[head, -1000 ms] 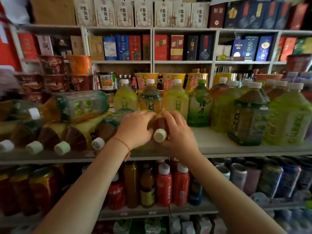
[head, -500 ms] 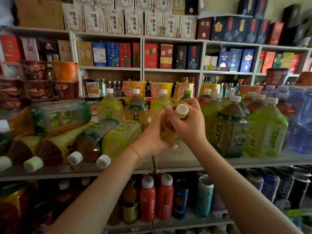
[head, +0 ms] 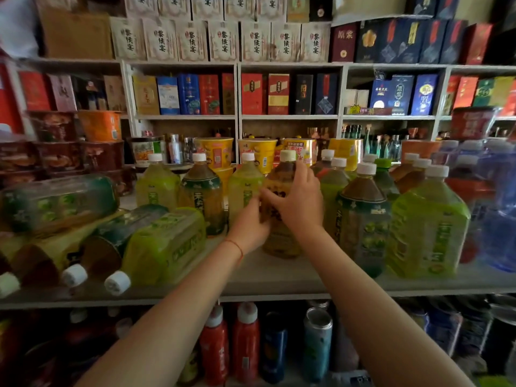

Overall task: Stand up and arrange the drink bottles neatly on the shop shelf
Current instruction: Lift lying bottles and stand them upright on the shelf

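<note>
White shelving (head: 237,113) fills the wall, split into bays by uprights. Above the fingers, boxes (head: 212,94) in red and blue stand in rows; cream cartons (head: 223,40) top the unit. Noodle cups (head: 215,152) sit behind. Below, cans (head: 317,347) line a dim lower shelf.

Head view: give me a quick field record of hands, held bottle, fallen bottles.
left hand: grips the amber bottle's lower body
right hand: wraps the amber bottle's upper body
amber bottle: upright on the shelf, white cap on
fallen bottles: green-label bottle and others lie left, caps toward the camera
</note>
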A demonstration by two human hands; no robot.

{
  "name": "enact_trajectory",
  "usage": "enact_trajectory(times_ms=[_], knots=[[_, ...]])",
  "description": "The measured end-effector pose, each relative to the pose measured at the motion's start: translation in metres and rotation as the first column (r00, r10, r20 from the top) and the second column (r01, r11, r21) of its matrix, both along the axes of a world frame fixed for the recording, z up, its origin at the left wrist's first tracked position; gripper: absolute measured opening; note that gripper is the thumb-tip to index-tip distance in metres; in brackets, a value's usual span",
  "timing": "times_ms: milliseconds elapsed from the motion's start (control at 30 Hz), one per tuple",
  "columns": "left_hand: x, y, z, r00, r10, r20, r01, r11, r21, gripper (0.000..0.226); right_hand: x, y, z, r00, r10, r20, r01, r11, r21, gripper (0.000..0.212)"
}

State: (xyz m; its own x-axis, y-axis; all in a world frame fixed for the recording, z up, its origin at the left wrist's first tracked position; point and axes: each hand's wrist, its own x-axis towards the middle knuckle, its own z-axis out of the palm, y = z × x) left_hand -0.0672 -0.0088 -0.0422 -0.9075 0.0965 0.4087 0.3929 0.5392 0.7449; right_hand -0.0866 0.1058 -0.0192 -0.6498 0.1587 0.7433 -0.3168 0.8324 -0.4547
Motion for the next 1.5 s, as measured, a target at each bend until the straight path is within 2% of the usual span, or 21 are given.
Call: enact_trajectory(times_ms=[100, 200, 267, 333, 400, 467, 500, 533, 633, 733, 900, 967, 1033, 1133, 1233, 1267, 1333, 1400, 1500], knots=[[-0.007, 0.011, -0.003, 0.999, 0.038, 0.014, -0.038, 0.999, -0.028, 0.062, -0.01, 0.005, -0.011, 0.997, -0.002, -0.073, 0.001, 1.0, -0.008, 0.091], [-0.008, 0.01, -0.003, 0.998, 0.058, 0.003, -0.057, 0.996, -0.064, 0.058, -0.008, 0.003, -0.019, 0.989, -0.065, -0.133, 0.077, 0.993, 0.087, 0.088], [-0.003, -0.001, -0.002, 0.996, 0.088, -0.024, -0.091, 0.972, -0.214, 0.049, 0.001, -0.004, -0.024, 0.977, -0.101, -0.189, 0.138, 0.971, 0.195, 0.078], [0.007, -0.023, 0.003, 0.985, 0.119, -0.127, -0.157, 0.919, -0.362, 0.038, 0.013, -0.018, -0.029, 0.956, -0.068, -0.284, 0.154, 0.944, 0.291, 0.064], [0.023, -0.053, 0.014, 0.956, 0.168, -0.24, -0.261, 0.86, -0.438, 0.031, 0.025, -0.041, -0.033, 0.954, 0.074, -0.291, 0.029, 0.942, 0.334, 0.047], [0.041, -0.088, 0.027, 0.925, 0.235, -0.3, -0.362, 0.787, -0.5, 0.031, 0.033, -0.064, -0.036, 0.95, 0.25, -0.186, -0.173, 0.919, 0.353, 0.029], [0.049, -0.108, 0.032, 0.916, 0.274, -0.294, -0.395, 0.748, -0.533, 0.031, 0.036, -0.076, -0.037, 0.94, 0.326, -0.102, -0.271, 0.895, 0.354, 0.028], [0.058, -0.126, 0.037, 0.911, 0.305, -0.277, -0.411, 0.718, -0.561, 0.032, 0.041, -0.089, -0.037, 0.924, 0.383, 0.002, -0.359, 0.863, 0.355, 0.035], [0.079, -0.163, 0.04, 0.903, 0.356, -0.24, -0.425, 0.658, -0.621, 0.031, 0.051, -0.119, -0.04, 0.849, 0.442, 0.29, -0.526, 0.755, 0.391, 0.075], [0.091, -0.181, 0.025, 0.894, 0.384, -0.231, -0.437, 0.634, -0.638, 0.036, 0.056, -0.14, -0.041, 0.858, 0.385, 0.34, -0.513, 0.676, 0.529, 0.093], [0.1, -0.186, -0.002, 0.925, 0.324, -0.201, -0.38, 0.741, -0.554, 0.067, 0.057, -0.144, -0.027, 0.894, 0.258, 0.368, -0.445, 0.614, 0.652, 0.105], [0.102, -0.188, -0.008, 0.943, 0.284, -0.173, -0.332, 0.835, -0.44, 0.073, 0.058, -0.143, -0.019, 0.905, 0.203, 0.373, -0.417, 0.587, 0.694, 0.109], [0.103, -0.187, -0.012, 0.969, 0.177, -0.169, -0.224, 0.919, -0.323, 0.075, 0.058, -0.14, -0.012, 0.911, 0.159, 0.381, -0.398, 0.579, 0.711, 0.108], [0.103, -0.179, -0.016, 0.972, -0.026, -0.233, -0.055, 0.941, -0.334, 0.073, 0.059, -0.13, -0.007, 0.91, 0.13, 0.394, -0.388, 0.605, 0.695, 0.108], [0.098, -0.171, -0.023, 0.946, -0.158, -0.283, 0.064, 0.946, -0.317, 0.069, 0.063, -0.112, -0.011, 0.913, 0.111, 0.393, -0.372, 0.621, 0.69, 0.112], [0.094, -0.17, -0.026, 0.934, -0.178, -0.31, 0.103, 0.964, -0.245, 0.062, 0.065, -0.107, -0.014, 0.911, 0.126, 0.393, -0.379, 0.633, 0.675, 0.109], [0.087, -0.166, -0.031, 0.934, -0.178, -0.31, 0.197, 0.98, 0.029, 0.046, 0.069, -0.099, -0.022, 0.91, 0.207, 0.36, -0.402, 0.661, 0.633, 0.098], [0.084, -0.158, -0.03, 0.96, -0.171, -0.22, 0.24, 0.909, 0.341, 0.032, 0.069, -0.095, -0.028, 0.908, 0.28, 0.313, -0.418, 0.665, 0.618, 0.092], [0.079, -0.15, -0.028, 0.99, -0.12, -0.08, 0.144, 0.786, 0.601, 0.031, 0.07, -0.091, -0.027, 0.899, 0.309, 0.309, -0.435, 0.705, 0.56, 0.089]])
